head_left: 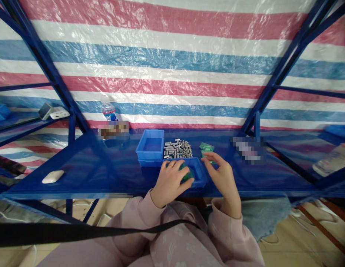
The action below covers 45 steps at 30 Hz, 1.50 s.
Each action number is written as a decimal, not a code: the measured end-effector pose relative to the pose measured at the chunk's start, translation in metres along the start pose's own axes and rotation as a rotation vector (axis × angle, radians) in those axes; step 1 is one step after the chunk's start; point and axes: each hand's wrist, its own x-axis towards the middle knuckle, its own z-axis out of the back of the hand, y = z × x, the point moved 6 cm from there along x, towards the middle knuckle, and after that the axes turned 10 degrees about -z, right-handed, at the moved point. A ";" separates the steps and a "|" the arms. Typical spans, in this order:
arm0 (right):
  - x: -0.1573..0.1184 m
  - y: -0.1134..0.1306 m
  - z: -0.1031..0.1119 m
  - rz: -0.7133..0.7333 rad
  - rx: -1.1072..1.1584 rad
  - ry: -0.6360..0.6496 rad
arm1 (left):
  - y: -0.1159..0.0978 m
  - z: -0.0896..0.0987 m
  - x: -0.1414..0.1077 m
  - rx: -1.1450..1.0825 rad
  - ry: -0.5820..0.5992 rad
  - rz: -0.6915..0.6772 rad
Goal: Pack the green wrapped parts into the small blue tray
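My left hand [172, 180] reaches over the left side of a low blue tray [200, 171], its fingers apart and curved above green pieces [186, 172] lying inside. Whether the fingertips touch those pieces is hard to tell. At the tray's right edge, my right hand [221, 172] is raised with thumb and fingers apart, nothing visible between them. Just beyond its fingertips lie green flat pieces [206, 146] on the table. Behind the tray is a pile of small silvery metal cylinders [178, 149].
Stacked blue bins [150, 148] stand left of the metal pile. A bottle [109, 111] and a blurred item are at the back left. A white rounded object [53, 177] lies near the front left edge of the blue table [105, 174]. Blue metal frames rise at both sides.
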 end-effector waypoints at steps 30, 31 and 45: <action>0.025 -0.086 0.009 -0.279 0.090 -0.329 | 0.001 0.000 0.000 -0.009 -0.017 0.005; 0.024 -0.083 0.011 -0.274 0.163 -0.345 | 0.001 0.000 0.000 -0.008 -0.018 0.006; -0.011 0.003 -0.001 -0.093 0.143 0.004 | 0.001 0.001 0.000 0.005 -0.010 0.008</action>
